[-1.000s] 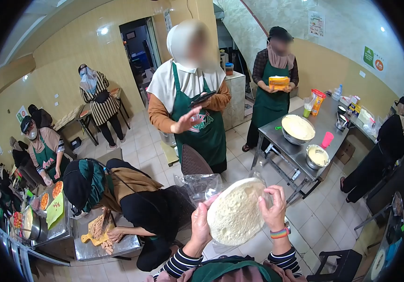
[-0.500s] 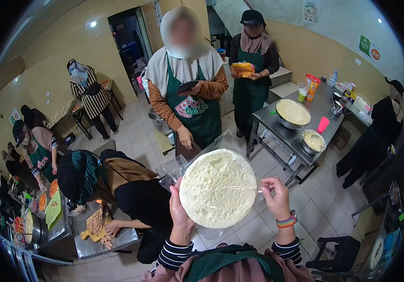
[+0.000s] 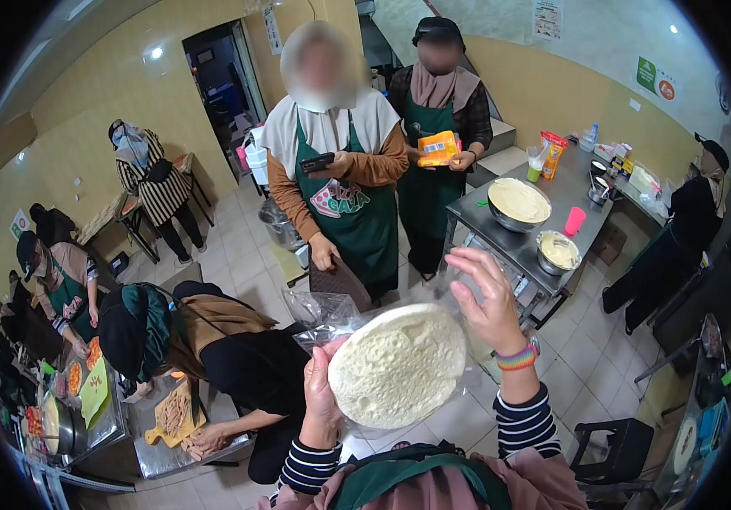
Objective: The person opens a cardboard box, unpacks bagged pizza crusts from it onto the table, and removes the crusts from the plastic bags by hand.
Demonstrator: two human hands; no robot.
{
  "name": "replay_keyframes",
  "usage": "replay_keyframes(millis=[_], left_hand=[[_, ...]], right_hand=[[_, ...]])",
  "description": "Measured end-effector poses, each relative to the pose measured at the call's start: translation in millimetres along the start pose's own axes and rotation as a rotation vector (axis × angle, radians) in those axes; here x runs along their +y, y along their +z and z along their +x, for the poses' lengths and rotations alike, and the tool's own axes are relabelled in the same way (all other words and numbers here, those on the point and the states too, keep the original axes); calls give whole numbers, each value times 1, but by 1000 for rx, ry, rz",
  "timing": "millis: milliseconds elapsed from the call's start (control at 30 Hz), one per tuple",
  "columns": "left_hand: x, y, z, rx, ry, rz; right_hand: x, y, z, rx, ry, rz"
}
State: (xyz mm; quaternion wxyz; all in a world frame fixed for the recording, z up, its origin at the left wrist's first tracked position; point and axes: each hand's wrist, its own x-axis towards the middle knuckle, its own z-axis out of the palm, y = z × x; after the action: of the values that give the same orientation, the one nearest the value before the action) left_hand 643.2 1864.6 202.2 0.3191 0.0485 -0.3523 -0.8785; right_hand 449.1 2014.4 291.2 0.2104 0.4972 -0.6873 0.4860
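Note:
A round, pale pizza base (image 3: 399, 367) is in a clear plastic bag (image 3: 321, 311), tilted in front of my chest. My left hand (image 3: 323, 393) grips its left edge, thumb on the near face. The bag's loose, crumpled end sticks out at the upper left. My right hand (image 3: 491, 299) is raised beside the base's upper right edge, fingers stretched out and apart. Whether its fingertips touch the plastic film I cannot tell.
A person with a phone (image 3: 316, 161) stands ahead; another holds a yellow packet (image 3: 439, 148). At right is a steel table (image 3: 486, 204) with bowls of pale batter (image 3: 518, 204). At left, a bending person cuts strips on a wooden board (image 3: 161, 432). A black stool (image 3: 612, 459) stands lower right.
My right hand has let go of the bag's right edge, moved up and opened. The pizza base has tilted and dipped slightly, still in my left hand.

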Motion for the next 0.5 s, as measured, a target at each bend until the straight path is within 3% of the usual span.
replay_keyframes(millis=[100, 133, 200, 267, 333, 500], left_hand=[[3, -8, -3, -60, -52, 140], [6, -9, -2, -57, -41, 140], [10, -11, -1, -112, -37, 273], [13, -8, 1, -110, -42, 254], [16, -10, 1, -82, -76, 270], [23, -5, 3, -102, -87, 291]], right_hand=[[12, -6, 15, -353, -17, 19], [17, -8, 16, -356, -27, 24], [23, -11, 19, -751, 302, 494], [24, -12, 19, -785, 332, 576], [27, -10, 16, -785, 207, 628], [21, -14, 15, -814, 316, 624]])
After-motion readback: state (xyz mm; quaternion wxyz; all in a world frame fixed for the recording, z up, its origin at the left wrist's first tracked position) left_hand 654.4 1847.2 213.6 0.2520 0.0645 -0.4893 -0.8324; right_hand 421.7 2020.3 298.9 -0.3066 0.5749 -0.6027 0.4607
